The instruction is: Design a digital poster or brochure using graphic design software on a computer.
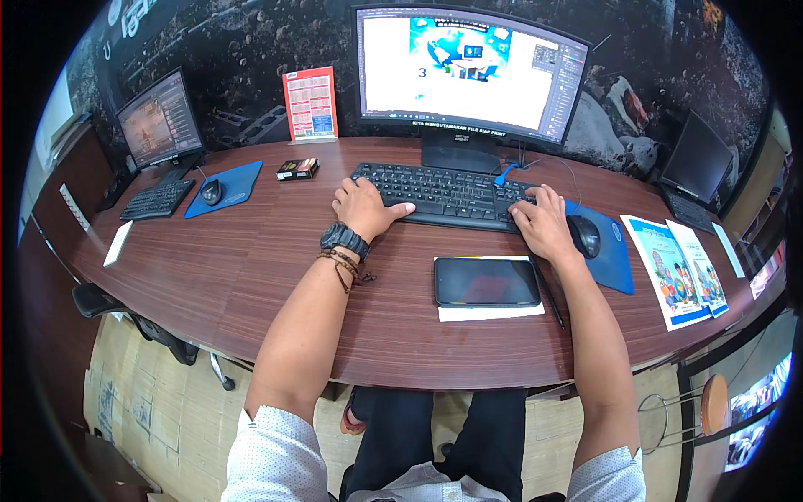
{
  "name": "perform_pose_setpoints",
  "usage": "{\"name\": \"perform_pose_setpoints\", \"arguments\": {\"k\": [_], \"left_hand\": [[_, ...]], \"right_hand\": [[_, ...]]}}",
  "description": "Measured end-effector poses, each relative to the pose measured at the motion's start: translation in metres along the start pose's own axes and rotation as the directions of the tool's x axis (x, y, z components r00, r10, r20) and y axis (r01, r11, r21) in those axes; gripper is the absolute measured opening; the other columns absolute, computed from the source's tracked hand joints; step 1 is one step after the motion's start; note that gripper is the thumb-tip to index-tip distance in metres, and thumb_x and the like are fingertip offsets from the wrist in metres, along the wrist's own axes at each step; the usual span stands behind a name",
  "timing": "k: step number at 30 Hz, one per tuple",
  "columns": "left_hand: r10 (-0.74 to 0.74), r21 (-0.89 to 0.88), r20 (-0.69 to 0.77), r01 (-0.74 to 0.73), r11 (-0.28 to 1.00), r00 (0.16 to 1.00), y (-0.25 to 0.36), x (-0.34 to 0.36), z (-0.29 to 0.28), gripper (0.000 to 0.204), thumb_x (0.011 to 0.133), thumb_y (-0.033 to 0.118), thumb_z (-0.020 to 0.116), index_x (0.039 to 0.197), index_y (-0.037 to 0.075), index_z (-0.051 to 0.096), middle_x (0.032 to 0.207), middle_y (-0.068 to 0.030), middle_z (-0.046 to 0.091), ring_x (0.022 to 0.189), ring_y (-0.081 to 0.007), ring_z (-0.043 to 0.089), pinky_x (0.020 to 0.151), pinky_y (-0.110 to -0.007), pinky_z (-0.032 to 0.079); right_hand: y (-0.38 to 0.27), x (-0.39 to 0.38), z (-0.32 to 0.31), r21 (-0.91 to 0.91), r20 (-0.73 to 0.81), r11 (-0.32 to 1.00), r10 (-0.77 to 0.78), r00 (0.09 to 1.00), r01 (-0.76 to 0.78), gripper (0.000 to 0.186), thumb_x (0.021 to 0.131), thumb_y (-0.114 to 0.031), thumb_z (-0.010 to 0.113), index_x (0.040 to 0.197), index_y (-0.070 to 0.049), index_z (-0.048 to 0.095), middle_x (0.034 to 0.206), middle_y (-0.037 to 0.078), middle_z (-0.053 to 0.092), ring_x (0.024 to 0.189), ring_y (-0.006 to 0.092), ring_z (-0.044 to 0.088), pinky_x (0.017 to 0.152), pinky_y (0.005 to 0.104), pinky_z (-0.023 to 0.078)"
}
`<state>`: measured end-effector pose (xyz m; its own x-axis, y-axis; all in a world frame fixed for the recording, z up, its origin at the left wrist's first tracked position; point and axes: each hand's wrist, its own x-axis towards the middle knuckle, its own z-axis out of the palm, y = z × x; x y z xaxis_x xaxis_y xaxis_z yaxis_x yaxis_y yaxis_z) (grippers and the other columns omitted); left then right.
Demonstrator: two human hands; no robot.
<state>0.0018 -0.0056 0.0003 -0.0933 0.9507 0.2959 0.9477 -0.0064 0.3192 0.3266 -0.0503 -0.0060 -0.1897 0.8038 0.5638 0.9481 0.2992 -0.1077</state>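
My left hand [366, 207] rests on the left end of a black keyboard [447, 191], fingers apart on the keys and thumb along the lower edge. A black watch and beaded bracelets circle that wrist. My right hand [542, 219] lies over the keyboard's number pad, fingers apart and bent, holding nothing. Just right of it is a black mouse [585, 234] on a blue pad [613, 268]. A dark phone [487, 281] lies on white paper [485, 315] below the keyboard, beside a black pen [552, 297]. The large curved monitor [385, 67] shows a blue graphic on white.
The curved wooden desk [217, 293] also bears a left monitor [159, 117], second keyboard [155, 199] and mouse [212, 192], small dark box [297, 168], red-framed card [309, 105], right-hand laptop [694, 159] and printed sheets [669, 276]. An office chair [167, 335] and stool [713, 402] stand below.
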Motion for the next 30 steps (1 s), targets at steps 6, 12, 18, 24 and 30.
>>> {"name": "perform_pose_setpoints", "arguments": {"k": [6,12,18,24,30], "left_hand": [[-0.029,-0.006,0.043,0.029,1.000,0.999,0.002,0.000,-0.003,0.107,0.069,0.069,0.079,0.130,-0.014,0.049,0.133,-0.0304,0.046,0.124,-0.0460,0.048,0.104,-0.052,0.041],[0.019,0.018,0.001,-0.019,1.000,1.000,-0.001,0.002,0.001,0.110,0.069,0.072,0.077,0.126,-0.017,0.050,0.126,-0.0335,0.050,0.116,-0.0481,0.053,0.098,-0.050,0.047],[0.017,0.004,-0.008,-0.017,1.000,1.000,-0.001,0.001,0.001,0.108,0.069,0.070,0.078,0.126,-0.017,0.051,0.127,-0.0337,0.050,0.117,-0.0480,0.052,0.099,-0.050,0.047],[0.001,-0.019,0.006,-0.001,1.000,1.000,-0.002,-0.004,-0.005,0.105,0.070,0.068,0.078,0.126,-0.016,0.051,0.130,-0.0332,0.049,0.121,-0.0475,0.049,0.102,-0.052,0.043],[0.106,-0.003,-0.063,-0.107,0.994,0.992,0.001,-0.003,0.000,0.079,0.079,0.058,0.075,0.119,-0.008,0.061,0.128,-0.0283,0.051,0.122,-0.0437,0.048,0.104,-0.051,0.040]], "right_hand": [[0.000,-0.003,0.002,-0.008,-0.057,0.999,-0.046,0.997,0.046,0.023,0.093,-0.028,0.060,0.098,-0.013,0.076,0.125,0.017,0.058,0.128,0.0346,0.044,0.109,0.0522,0.028],[-0.004,-0.003,-0.006,0.074,-0.148,0.996,-0.044,0.988,0.056,0.020,0.092,-0.025,0.062,0.101,-0.012,0.074,0.122,0.017,0.058,0.122,0.0333,0.049,0.106,0.0523,0.033],[0.002,-0.004,-0.013,0.027,-0.175,0.997,-0.068,0.982,0.074,0.021,0.091,-0.022,0.063,0.107,-0.013,0.073,0.120,0.017,0.059,0.120,0.0338,0.051,0.105,0.0506,0.035],[0.063,-0.022,-0.037,0.000,-0.021,0.951,0.310,0.950,-0.310,0.036,0.080,-0.020,0.067,0.114,-0.011,0.069,0.123,0.017,0.057,0.118,0.0393,0.054,0.102,0.0476,0.043],[0.089,-0.049,-0.033,0.207,-0.111,0.944,0.281,0.953,-0.255,0.035,0.081,-0.019,0.069,0.114,-0.006,0.068,0.121,0.018,0.057,0.113,0.0374,0.059,0.096,0.0438,0.048]]}}
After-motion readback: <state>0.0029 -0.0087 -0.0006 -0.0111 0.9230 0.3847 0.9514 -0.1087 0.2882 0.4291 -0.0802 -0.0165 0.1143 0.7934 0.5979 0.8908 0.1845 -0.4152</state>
